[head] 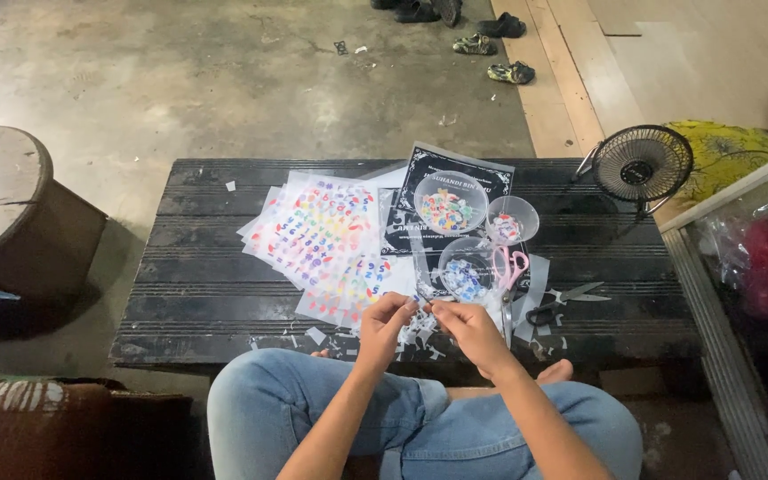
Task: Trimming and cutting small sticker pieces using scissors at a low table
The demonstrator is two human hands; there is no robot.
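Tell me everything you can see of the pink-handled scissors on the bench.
The pink-handled scissors lie flat on the dark slatted bench, their looped handles, plastic by the look, pointing away from the person. The blades run back toward the right hand and are hard to make out. They rest beside the nearest clear cup; neither hand holds them.

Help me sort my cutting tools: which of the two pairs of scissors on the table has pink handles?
The pink-handled scissors lie beside the clear bowls, just beyond the right hand. The other scissors lie farther right and have dark handles.
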